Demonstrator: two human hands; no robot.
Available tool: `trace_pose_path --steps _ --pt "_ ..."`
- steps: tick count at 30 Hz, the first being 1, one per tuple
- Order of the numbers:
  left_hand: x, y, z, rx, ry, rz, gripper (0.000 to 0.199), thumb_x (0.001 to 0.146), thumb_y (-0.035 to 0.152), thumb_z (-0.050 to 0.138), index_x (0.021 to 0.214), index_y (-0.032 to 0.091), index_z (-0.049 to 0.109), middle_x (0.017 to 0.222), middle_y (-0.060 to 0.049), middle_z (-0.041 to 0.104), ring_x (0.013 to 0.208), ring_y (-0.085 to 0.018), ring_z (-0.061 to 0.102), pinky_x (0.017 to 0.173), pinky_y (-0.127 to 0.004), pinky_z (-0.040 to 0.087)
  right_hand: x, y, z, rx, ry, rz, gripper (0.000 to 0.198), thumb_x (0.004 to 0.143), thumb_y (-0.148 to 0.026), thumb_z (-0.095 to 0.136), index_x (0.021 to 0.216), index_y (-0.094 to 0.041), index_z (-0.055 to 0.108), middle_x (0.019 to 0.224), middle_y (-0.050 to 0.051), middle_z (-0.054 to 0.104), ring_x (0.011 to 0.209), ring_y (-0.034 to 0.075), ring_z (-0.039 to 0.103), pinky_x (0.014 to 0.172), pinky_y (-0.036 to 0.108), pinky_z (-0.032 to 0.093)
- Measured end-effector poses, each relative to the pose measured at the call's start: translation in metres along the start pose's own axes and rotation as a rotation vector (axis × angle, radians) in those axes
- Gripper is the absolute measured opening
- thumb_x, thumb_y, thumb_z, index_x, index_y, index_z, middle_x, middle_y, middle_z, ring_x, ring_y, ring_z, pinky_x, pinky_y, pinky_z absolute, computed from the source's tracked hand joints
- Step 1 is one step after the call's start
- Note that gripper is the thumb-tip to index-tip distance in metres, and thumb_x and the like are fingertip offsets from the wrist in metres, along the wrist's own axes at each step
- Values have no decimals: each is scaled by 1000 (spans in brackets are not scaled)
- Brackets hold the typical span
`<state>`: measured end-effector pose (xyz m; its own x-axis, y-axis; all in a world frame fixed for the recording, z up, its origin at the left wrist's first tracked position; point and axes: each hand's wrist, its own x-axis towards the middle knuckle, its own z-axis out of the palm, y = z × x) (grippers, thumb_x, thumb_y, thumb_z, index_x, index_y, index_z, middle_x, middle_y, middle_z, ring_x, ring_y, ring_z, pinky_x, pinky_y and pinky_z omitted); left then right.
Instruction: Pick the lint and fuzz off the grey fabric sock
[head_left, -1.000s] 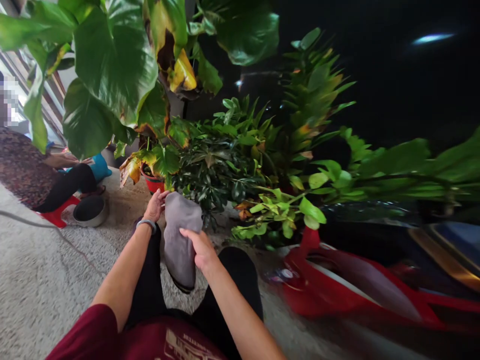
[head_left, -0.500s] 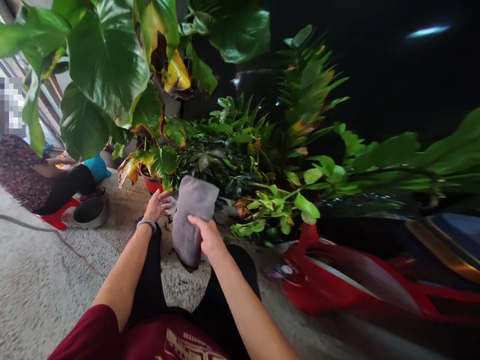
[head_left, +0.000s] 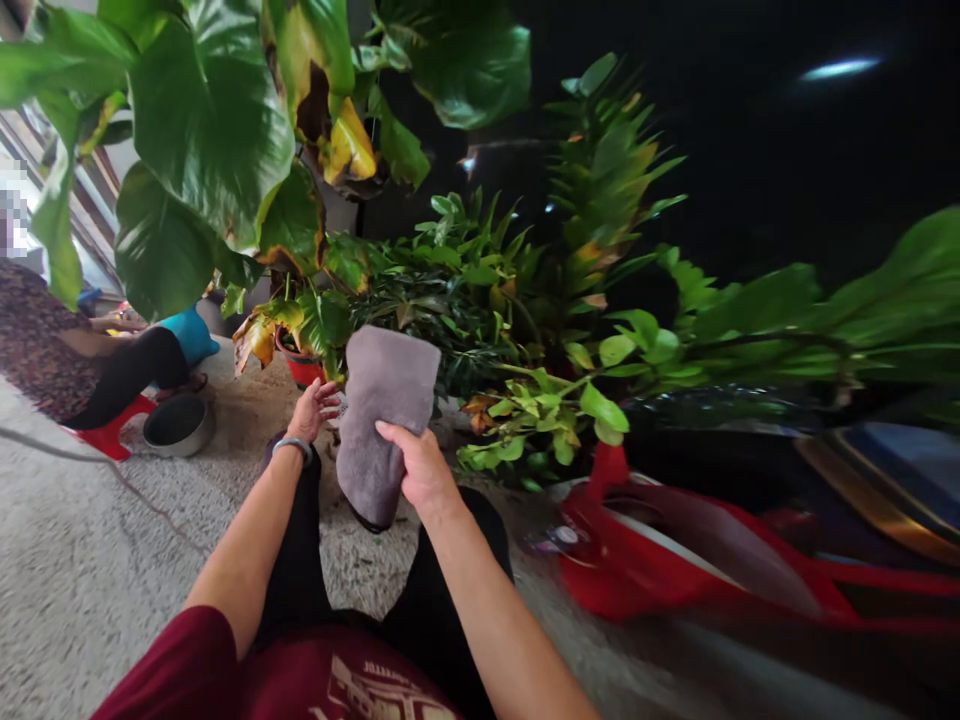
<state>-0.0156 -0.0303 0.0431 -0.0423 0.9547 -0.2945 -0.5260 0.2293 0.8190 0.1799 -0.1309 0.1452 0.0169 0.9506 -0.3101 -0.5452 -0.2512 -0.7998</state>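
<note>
A grey, fuzzy cloth (head_left: 384, 385) stands up in front of my knees, its upper part flat and its lower end curved with a dark edge. My right hand (head_left: 421, 468) grips its right side, thumb across the near face and the other fingers hidden behind. Just left of the cloth, my left hand (head_left: 311, 410) is held out with its fingers spread and nothing in it. A band circles that wrist. Something patterned, mostly hidden, shows between my left hand and the cloth; I cannot make out what it is.
Leafy potted plants (head_left: 420, 270) stand ahead, one in a red pot (head_left: 300, 362). To the right is a blurred red object like a scooter (head_left: 637, 540). At left, a person (head_left: 60, 350) sits on a red stool (head_left: 112, 428) beside a grey basin (head_left: 178, 428); a cable (head_left: 112, 470) crosses the floor.
The cloth has risen slightly and turned its broad face more toward me, still in my right hand. My left hand stays open in about the same place.
</note>
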Motion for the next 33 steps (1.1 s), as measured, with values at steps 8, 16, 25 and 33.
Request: trace_pose_path --steps 8,16,25,33 --pt "-1 6 -3 18 26 30 38 93 49 60 100 14 76 119 -15 72 82 -20 63 68 -29 50 -34 33 -42 -95 3 151 24 50 -30 89 69 -22 77 68 5 77 67 29 73 68 39 57" --pt "-1 -5 10 68 -9 53 34 90 47 66 91 14 76 103 -14 73 91 -22 64 74 -30 51 7 -34 -35 168 229 -196 34 48 -26 85 81 -21 74 78 1 79 78 26 75 77 39 62" --pt "6 -29 35 137 -181 -43 35 83 48 72 95 16 76 111 -13 75 93 -24 66 71 -31 51 -32 50 -56 26 173 222 21 49 -26 88 66 -22 75 65 3 76 60 25 70 62 37 59" --pt "9 -42 54 133 -203 -63 40 73 47 78 96 14 75 90 -8 73 78 -20 66 67 -30 51 -8 -27 -47 122 266 -255 38 47 -25 88 83 -19 75 80 1 80 74 24 74 71 35 60"
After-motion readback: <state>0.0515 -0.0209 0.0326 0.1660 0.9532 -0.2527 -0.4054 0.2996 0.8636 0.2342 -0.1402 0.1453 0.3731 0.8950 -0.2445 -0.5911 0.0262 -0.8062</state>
